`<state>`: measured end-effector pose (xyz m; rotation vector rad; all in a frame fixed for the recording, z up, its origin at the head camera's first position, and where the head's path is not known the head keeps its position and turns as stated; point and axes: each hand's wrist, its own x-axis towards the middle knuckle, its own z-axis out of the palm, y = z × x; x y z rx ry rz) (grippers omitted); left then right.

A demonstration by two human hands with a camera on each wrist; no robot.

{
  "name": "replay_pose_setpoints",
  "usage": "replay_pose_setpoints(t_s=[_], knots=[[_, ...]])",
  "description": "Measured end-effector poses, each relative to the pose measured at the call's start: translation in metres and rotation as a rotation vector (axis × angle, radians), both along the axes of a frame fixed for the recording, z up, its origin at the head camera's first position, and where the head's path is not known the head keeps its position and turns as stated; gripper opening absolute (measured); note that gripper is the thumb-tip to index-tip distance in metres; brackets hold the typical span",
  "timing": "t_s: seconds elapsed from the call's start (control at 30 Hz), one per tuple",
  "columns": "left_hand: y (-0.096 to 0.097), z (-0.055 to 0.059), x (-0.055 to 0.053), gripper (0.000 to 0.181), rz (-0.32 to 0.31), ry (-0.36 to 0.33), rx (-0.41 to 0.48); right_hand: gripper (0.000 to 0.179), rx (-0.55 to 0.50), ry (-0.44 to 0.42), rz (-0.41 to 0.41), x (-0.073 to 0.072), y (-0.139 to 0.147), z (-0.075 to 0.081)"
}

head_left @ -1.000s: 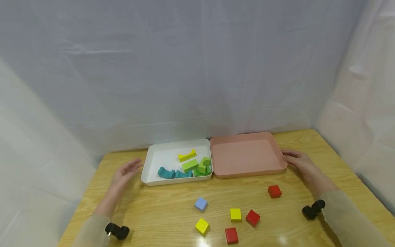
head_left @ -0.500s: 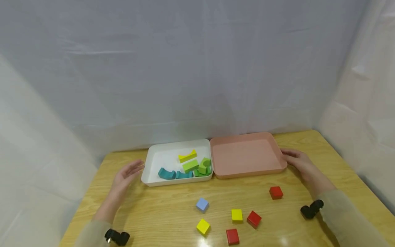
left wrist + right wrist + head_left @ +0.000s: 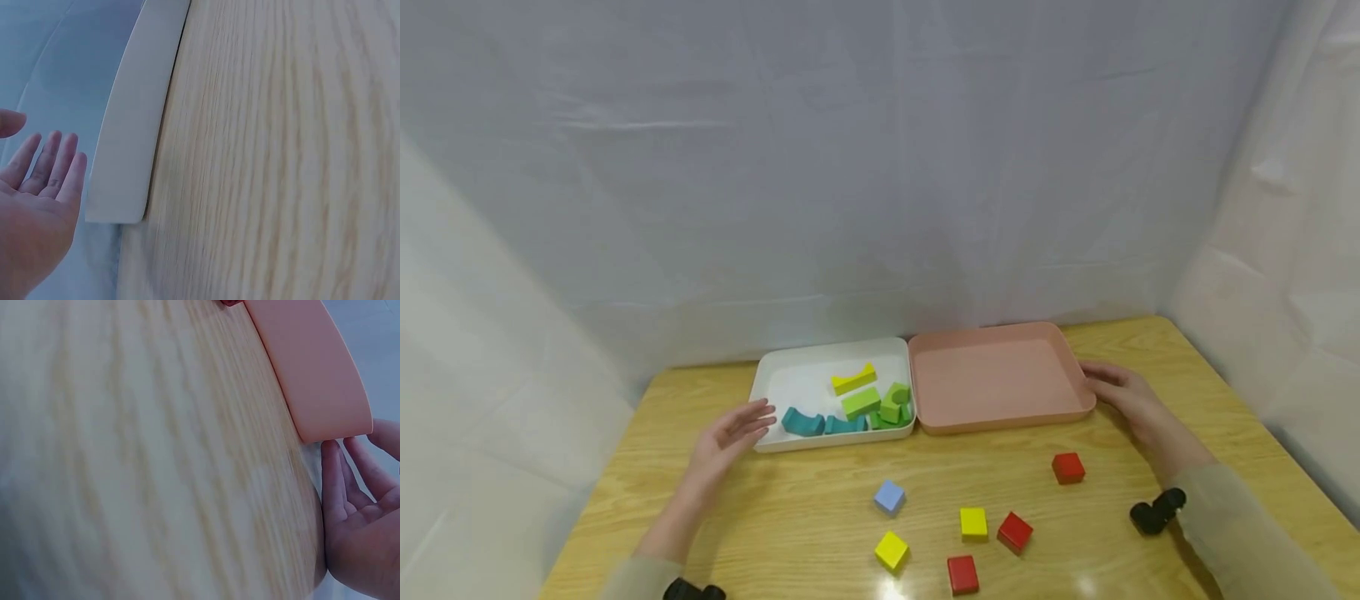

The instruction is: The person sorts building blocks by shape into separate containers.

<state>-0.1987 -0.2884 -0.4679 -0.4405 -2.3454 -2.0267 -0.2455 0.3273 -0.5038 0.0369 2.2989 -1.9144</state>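
Observation:
My left hand (image 3: 730, 440) is held over the front left corner of a white tray (image 3: 797, 360), fingers extended and holding nothing. In the left wrist view its palm and spread fingers show beside the tray's outer wall (image 3: 128, 131). The white tray bears teal curved blocks (image 3: 803, 422), a yellow curved block (image 3: 853, 379) and several green blocks (image 3: 861, 403). At the right end of a pink tray (image 3: 992, 379), my right hand (image 3: 1131, 404) touches the side with its fingertips. The right wrist view shows those extended fingers against the pink wall (image 3: 322, 375).
On the wooden table (image 3: 820, 475) before the trays lie a light blue cube (image 3: 890, 497), yellow cubes (image 3: 973, 523) and red cubes (image 3: 1015, 532). Another red cube (image 3: 1067, 467) lies near the right hand. A pale curtain (image 3: 865, 167) hangs behind.
My left hand has moved right, from beside the white tray's left side to over its front left corner. The right hand stays at the pink tray; the blocks lie as before.

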Motion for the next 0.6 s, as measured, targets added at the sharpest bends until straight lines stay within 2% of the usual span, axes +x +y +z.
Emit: replay_pose_setpoints(t_s=[0.17, 0.37, 0.5, 0.6], knots=[[0.014, 0.001, 0.004, 0.039, -0.069, 0.029, 0.011, 0.059, -0.017, -0.007, 0.002, 0.000, 0.003, -0.002], [0.028, -0.003, 0.008, 0.039, -0.171, 0.033, 0.044, 0.064, -0.003, -0.027, 0.009, 0.000, 0.003, -0.003], [0.037, -0.008, 0.009, 0.040, -0.221, 0.013, 0.051, 0.061, -0.013, -0.020, 0.022, 0.001, 0.004, -0.002], [0.044, -0.011, 0.010, 0.043, -0.222, -0.023, 0.032, 0.057, -0.033, -0.014, 0.025, 0.002, 0.004, -0.002]])
